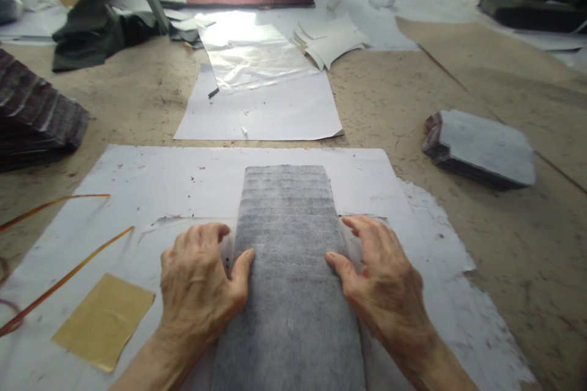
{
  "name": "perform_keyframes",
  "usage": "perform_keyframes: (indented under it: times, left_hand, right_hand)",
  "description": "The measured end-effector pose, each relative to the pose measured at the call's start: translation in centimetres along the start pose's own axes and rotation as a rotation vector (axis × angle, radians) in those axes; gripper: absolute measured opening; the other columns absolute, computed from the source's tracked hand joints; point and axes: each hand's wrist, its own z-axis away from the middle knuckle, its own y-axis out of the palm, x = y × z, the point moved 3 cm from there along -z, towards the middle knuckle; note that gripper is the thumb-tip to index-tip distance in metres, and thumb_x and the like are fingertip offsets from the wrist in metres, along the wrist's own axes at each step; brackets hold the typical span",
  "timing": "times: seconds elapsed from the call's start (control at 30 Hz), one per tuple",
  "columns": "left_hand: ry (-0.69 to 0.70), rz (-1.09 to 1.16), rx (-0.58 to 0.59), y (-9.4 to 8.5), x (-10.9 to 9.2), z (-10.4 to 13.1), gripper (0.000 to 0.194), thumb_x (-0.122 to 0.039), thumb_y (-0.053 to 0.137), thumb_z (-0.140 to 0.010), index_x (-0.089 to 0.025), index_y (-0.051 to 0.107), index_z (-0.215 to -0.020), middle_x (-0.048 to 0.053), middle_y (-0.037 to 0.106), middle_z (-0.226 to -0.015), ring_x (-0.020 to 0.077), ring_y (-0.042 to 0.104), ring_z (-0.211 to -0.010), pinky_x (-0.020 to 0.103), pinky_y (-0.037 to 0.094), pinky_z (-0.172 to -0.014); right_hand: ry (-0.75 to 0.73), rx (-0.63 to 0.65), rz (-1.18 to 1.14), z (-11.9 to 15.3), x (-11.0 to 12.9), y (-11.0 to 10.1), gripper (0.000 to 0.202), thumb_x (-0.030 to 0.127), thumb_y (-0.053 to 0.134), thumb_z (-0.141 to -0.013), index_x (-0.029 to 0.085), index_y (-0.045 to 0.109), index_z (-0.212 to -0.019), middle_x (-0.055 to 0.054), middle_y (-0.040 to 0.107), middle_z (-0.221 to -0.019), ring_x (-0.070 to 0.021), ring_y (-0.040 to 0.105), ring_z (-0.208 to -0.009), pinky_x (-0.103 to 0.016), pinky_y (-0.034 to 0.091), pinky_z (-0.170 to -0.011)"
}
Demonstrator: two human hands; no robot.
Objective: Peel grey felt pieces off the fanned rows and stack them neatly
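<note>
A long grey fabric-like strip with faint cross ridges lies lengthwise in front of me on white paper. My left hand is at its left edge, thumb resting on the strip and fingers curled beside it. At the right edge is my right hand, its thumb tip on the strip and its fingers bent outside the edge. Both hands have a gap between thumb and fingers. A clear sheet or template edge shows faintly beneath, on both sides of the strip.
A yellow square and thin orange strips lie left. Striped stacked pieces stand at far left, a grey-topped stack at right. Beyond are white paper, plastic film, cut pieces and dark cloth.
</note>
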Motion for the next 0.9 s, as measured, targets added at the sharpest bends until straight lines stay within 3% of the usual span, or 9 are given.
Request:
perform_keyframes:
  times: [0.07, 0.13, 0.2, 0.37, 0.5, 0.6, 0.73, 0.8, 0.9]
  left_hand:
    - [0.151, -0.020, -0.102, -0.2, -0.2, 0.1, 0.044, -0.039, 0.050, -0.078, -0.015, 0.045, -0.115, 0.014, 0.054, -0.111, 0.0308, 0.048, -0.100, 0.042, 0.034, -0.081]
    - [0.305, 0.001, -0.102, -0.3, -0.4, -0.4, 0.049, -0.031, 0.050, -0.078, -0.016, 0.040, -0.123, 0.013, 0.052, -0.120, 0.0304, 0.045, -0.106, 0.043, 0.032, -0.085]
    - [0.387, 0.046, -0.018, -0.5, -0.5, -1.3, 0.048, -0.026, 0.051, -0.076, -0.019, 0.041, -0.123, 0.010, 0.053, -0.120, 0.0289, 0.045, -0.106, 0.043, 0.032, -0.086]
    - [0.381, 0.108, 0.191, -0.8, -0.4, -3.5, 0.038, -0.027, 0.054, -0.072, -0.022, 0.050, -0.109, 0.005, 0.059, -0.105, 0.0274, 0.048, -0.099, 0.044, 0.033, -0.080]
    - [0.371, 0.195, 0.227, -0.5, -0.2, -3.8, 0.036, -0.027, 0.054, -0.071, -0.023, 0.051, -0.107, 0.004, 0.057, -0.099, 0.0251, 0.048, -0.095, 0.043, 0.034, -0.078]
    - [0.337, 0.233, 0.243, -0.2, 0.0, -4.0, 0.029, -0.031, 0.055, -0.071, -0.023, 0.052, -0.099, 0.004, 0.055, -0.099, 0.0249, 0.047, -0.095, 0.043, 0.035, -0.079]
    - [0.267, 0.232, 0.250, -0.1, 0.2, -4.2, 0.022, -0.033, 0.061, -0.066, -0.021, 0.050, -0.082, 0.004, 0.054, -0.092, 0.0242, 0.046, -0.091, 0.041, 0.036, -0.077]
    - [0.224, 0.228, 0.238, -0.2, 0.3, -4.0, 0.021, -0.034, 0.062, -0.065, -0.021, 0.048, -0.075, 0.003, 0.054, -0.085, 0.0232, 0.047, -0.087, 0.039, 0.037, -0.076]
    - [0.176, 0.269, 0.195, -0.4, 0.7, -2.9, 0.021, -0.038, 0.058, -0.072, -0.021, 0.047, -0.069, 0.002, 0.053, -0.077, 0.0212, 0.048, -0.080, 0.037, 0.037, -0.073]
  right_hand:
    - [-0.212, 0.048, -0.019, -0.7, 0.2, -0.1, 0.042, 0.016, 0.056, -0.072, 0.015, 0.053, -0.114, -0.011, 0.059, -0.116, -0.0255, 0.053, -0.105, -0.040, 0.046, -0.087]
    - [-0.311, 0.178, -0.044, -1.8, 0.1, 0.0, 0.043, 0.013, 0.057, -0.071, 0.016, 0.052, -0.115, -0.010, 0.060, -0.114, -0.0250, 0.052, -0.104, -0.040, 0.046, -0.088]
    - [-0.327, 0.292, -0.058, -2.9, -0.2, 0.1, 0.044, 0.013, 0.059, -0.069, 0.016, 0.054, -0.112, -0.009, 0.061, -0.111, -0.0248, 0.053, -0.103, -0.041, 0.046, -0.087]
    - [-0.256, 0.414, -0.038, -4.2, -0.1, 0.4, 0.041, 0.014, 0.064, -0.063, 0.014, 0.059, -0.104, -0.009, 0.062, -0.097, -0.0233, 0.054, -0.092, -0.037, 0.046, -0.080]
    - [-0.184, 0.351, -0.052, -3.2, -0.1, 0.4, 0.019, 0.013, 0.062, -0.064, 0.016, 0.062, -0.083, -0.004, 0.061, -0.078, -0.0190, 0.055, -0.076, -0.031, 0.044, -0.069]
    - [-0.123, 0.272, -0.163, -1.9, -0.1, -0.2, 0.005, 0.021, 0.060, -0.070, 0.018, 0.060, -0.075, -0.003, 0.061, -0.074, -0.0171, 0.055, -0.072, -0.029, 0.044, -0.067]
    - [0.038, 0.346, -0.177, 0.0, 0.1, -0.5, 0.021, 0.034, 0.064, -0.069, 0.021, 0.049, -0.062, 0.003, 0.052, -0.057, -0.0123, 0.048, -0.052, -0.024, 0.037, -0.047]
    - [-0.006, 0.276, -0.133, 0.8, 0.6, -0.6, 0.023, 0.027, 0.065, -0.066, 0.021, 0.043, -0.059, 0.003, 0.050, -0.055, -0.0118, 0.047, -0.050, -0.023, 0.034, -0.043]
    - [-0.198, 0.056, -0.173, 1.9, 1.5, -0.8, 0.010, 0.016, 0.056, -0.072, 0.020, 0.048, -0.067, 0.001, 0.053, -0.062, -0.0125, 0.051, -0.056, -0.023, 0.040, -0.049]
